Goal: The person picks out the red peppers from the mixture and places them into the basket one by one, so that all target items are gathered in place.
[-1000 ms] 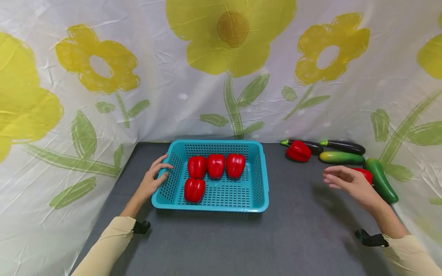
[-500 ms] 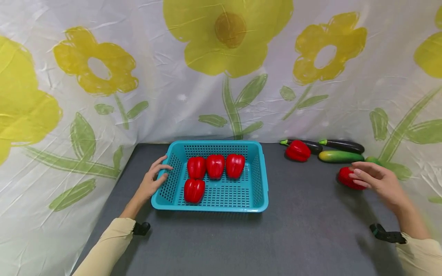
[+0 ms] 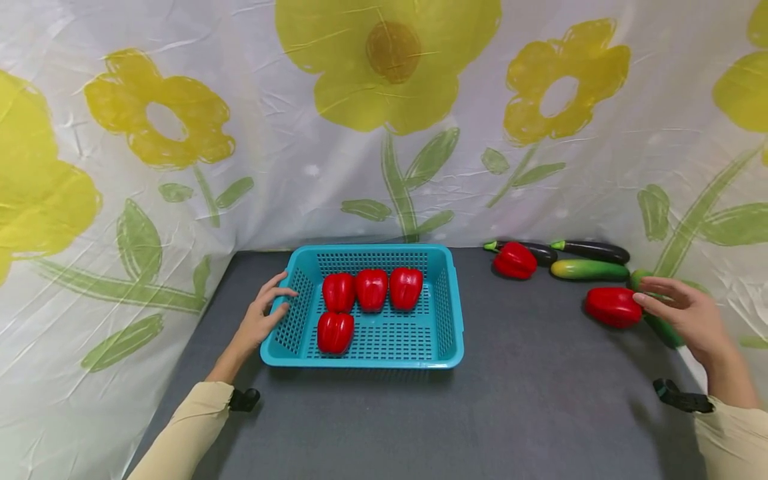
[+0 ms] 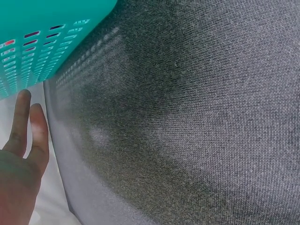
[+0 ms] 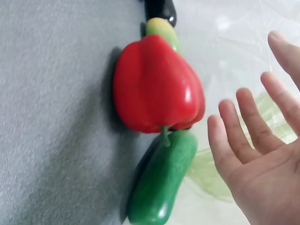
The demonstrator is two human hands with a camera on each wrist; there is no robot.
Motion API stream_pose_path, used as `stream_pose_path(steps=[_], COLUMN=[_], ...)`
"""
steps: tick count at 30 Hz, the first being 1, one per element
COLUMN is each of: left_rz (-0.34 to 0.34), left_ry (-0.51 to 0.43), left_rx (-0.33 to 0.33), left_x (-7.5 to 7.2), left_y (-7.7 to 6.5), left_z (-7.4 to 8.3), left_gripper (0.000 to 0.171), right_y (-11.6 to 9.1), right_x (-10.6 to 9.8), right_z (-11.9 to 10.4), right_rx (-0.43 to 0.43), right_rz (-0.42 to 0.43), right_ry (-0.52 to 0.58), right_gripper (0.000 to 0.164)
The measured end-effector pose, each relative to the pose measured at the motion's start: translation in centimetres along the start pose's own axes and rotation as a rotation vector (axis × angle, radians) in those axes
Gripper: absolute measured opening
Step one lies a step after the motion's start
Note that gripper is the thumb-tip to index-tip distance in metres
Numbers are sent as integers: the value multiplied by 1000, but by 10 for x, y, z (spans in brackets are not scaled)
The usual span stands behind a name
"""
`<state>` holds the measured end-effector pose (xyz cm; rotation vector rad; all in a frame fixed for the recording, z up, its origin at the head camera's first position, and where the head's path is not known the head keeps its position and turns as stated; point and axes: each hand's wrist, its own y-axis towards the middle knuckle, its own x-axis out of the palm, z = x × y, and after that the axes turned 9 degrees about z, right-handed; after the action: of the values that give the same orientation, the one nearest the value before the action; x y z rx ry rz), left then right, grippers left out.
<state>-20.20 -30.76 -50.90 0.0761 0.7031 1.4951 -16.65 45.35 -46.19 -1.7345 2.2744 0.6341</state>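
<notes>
My left hand (image 3: 264, 317) rests at the left rim of a blue perforated plastic basket (image 3: 360, 361), its fingers loosely extended. Two fingers (image 4: 40, 129) show just outside the basket wall in the left wrist view. Several red bell peppers (image 3: 371, 291) sit inside the basket, three in a row and one in front. On the right, my right hand (image 3: 690, 317) is beside another red bell pepper (image 3: 613, 307) on the table. In the right wrist view its fingers are spread, apart from that pepper (image 5: 157, 86). A dark green cucumber-like vegetable (image 5: 164, 183) lies by the pepper, partly hidden in the head view.
At the back right lie two eggplants (image 3: 591, 251), a yellow-green cucumber-like vegetable (image 3: 590, 270) and one more red bell pepper (image 3: 515, 260). A white cloth with painted flowers (image 3: 336, 167) hangs behind the grey table (image 3: 510, 400).
My right hand has moved to the right, past the front of the loose pepper to its right side, uncovering it. The left hand and the basket stay in place.
</notes>
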Motion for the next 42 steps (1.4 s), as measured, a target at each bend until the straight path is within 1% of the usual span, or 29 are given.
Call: stream_pose_path(steps=[1, 3, 7, 8, 10, 12, 14, 16, 19, 22, 24, 26, 28, 33, 38, 42], left_rz=[2, 1, -2, -4, -6, -7, -7, -4, 4, 7, 5, 3, 1, -4, -4, -2], left_ry=[-1, -7, -7, -7, 1, 7, 8, 2, -8, -9, -10, -18, -29, -34, -29, -26], left_rx=[4, 4, 6, 6, 5, -3, -14, -24, -20, -18, -19, -22, -24, -18, -20, -23], left_x=[0, 0, 0, 0, 0, 1, 1, 1, 1, 1, 0, -1, -1, -1, -1, -1], left_y=[0, 0, 2, 2, 2, 2, 2, 2, 0, -1, -2, -2, -2, -3, -2, -2], left_z=[-2, 4, 26, 31, 33, 34, 33, 28, 13, 0, -4, -6, -7, -8, -8, -7], left_gripper=[20, 20, 21, 21, 23, 22, 21, 20, 20, 20, 20, 21, 20, 20, 21, 21], right_y=[0, -1, -4, -4, -4, -3, -3, -3, -3, -2, -1, 1, 3, 5, 5, 5], right_x=[-1, -2, -1, 0, 1, 3, 4, 6, 9, 11, 13, 16, 18, 23, 28, 31], right_z=[2, 6, 14, 15, 18, 22, 25, 27, 30, 34, 37, 40, 43, 48, 48, 45], right_rx=[-6, -10, -5, 3, 7, -8, -21, -25, 6, 36, 31, 15, 6, 25, 29, 51], right_rz=[6, 1, -20, -27, -27, -32, -40, -54, -77, -75, -73, -69, -71, -79, -67, -68], right_ry=[-31, -75, -166, -176, -170, -141, -114, -101, -101, -136, -180, -224, -241, -200, -210, -207], right_gripper=[43, 50, 61, 62, 63, 63, 64, 66, 68, 69, 69, 71, 73, 77, 79, 83])
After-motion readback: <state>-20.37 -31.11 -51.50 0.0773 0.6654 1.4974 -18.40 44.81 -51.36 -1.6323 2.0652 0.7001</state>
